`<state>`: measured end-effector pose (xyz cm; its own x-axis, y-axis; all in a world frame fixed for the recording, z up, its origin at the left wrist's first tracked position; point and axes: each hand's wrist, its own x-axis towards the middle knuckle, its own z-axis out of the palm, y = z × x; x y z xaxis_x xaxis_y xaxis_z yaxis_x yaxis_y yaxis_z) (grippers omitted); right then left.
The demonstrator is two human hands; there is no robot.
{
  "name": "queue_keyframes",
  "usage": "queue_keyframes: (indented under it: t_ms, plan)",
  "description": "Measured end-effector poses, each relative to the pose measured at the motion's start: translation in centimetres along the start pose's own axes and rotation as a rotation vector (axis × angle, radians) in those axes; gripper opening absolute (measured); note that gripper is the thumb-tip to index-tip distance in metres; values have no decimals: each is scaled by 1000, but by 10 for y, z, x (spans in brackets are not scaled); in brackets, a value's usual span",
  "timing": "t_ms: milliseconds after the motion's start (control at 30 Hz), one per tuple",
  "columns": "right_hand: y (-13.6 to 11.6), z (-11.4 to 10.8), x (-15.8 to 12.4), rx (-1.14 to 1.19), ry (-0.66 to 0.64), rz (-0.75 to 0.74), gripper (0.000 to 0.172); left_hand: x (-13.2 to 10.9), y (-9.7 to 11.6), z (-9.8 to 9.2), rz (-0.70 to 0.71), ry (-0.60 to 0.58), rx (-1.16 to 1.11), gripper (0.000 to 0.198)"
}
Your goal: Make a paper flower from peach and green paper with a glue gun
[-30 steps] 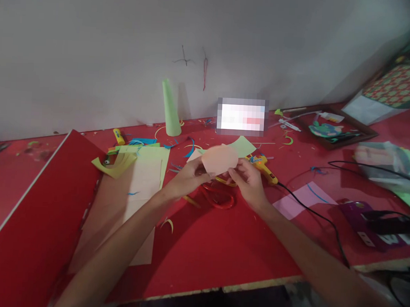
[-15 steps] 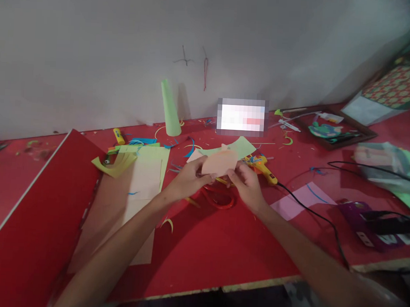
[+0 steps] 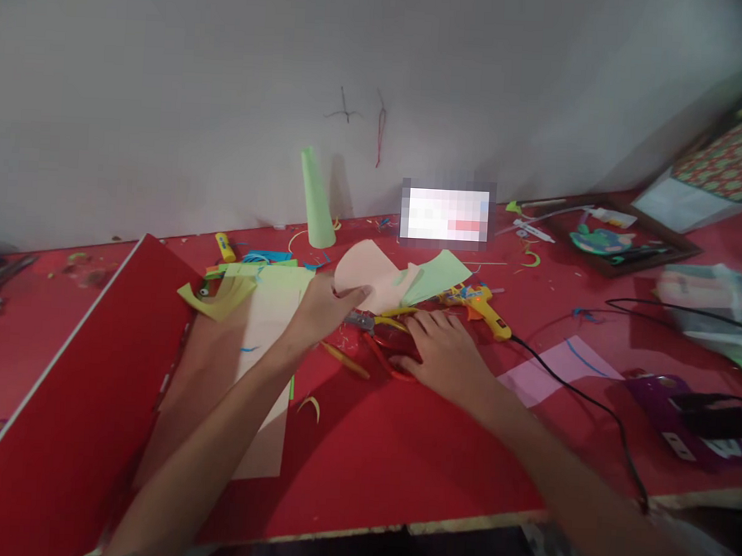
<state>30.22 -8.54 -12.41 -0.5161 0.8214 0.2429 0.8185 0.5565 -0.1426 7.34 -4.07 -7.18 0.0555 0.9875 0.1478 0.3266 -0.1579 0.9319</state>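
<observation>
My left hand [image 3: 321, 309] pinches a peach paper piece [image 3: 368, 269] with a rounded edge, thumb on top. The piece partly covers a light green paper [image 3: 441, 275]. Fingers apart, my right hand [image 3: 442, 348] lies over the handles of pliers with a grey metal head [image 3: 360, 320], one handle yellow, the other red [image 3: 384, 359]. Whether its fingertips press on the handles is hard to make out. A yellow glue gun [image 3: 485, 309] with a black cord lies just right of that hand. A yellow stick-like tool [image 3: 345, 360] lies in front of the pliers.
Peach and green sheets [image 3: 258, 463] lie left, beside a raised red board [image 3: 92, 379]. A light green paper cone [image 3: 318, 205] stands by the wall. Pink paper [image 3: 558, 371], a purple box with cables [image 3: 663, 409] and a framed tray [image 3: 658, 264] are right. Paper scraps are scattered about.
The peach piece, held in both hands before, is now in my left hand only and has moved left and upward. My right hand has let go and spread over the pliers.
</observation>
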Motion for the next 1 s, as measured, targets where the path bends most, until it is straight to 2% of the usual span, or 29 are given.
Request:
queue_keyframes:
  t_ms: [100, 433, 667, 800, 900, 1000]
  plan:
    - [-6, 1, -4, -100, -21, -44, 40, 2, 4, -3, -7, -16, 25, 30]
    - [0, 12, -1, -154, -8, -37, 13, 5, 1, -10, 30, 141, -26, 25]
    - [1, 18, -1, -106, 24, 20, 12, 6, 12, -17, 64, 210, -84, 28]
    - [1, 21, -1, 211, 79, 173, 15, 4, 17, -20, 93, 261, -106, 32]
    - [0, 18, 0, 646, 107, 319, 20, 2, 20, -21, 127, 277, -110, 33]
    - [-2, 13, 3, 1068, 172, 352, 31, 0, 23, -19, 154, 266, -138, 31]
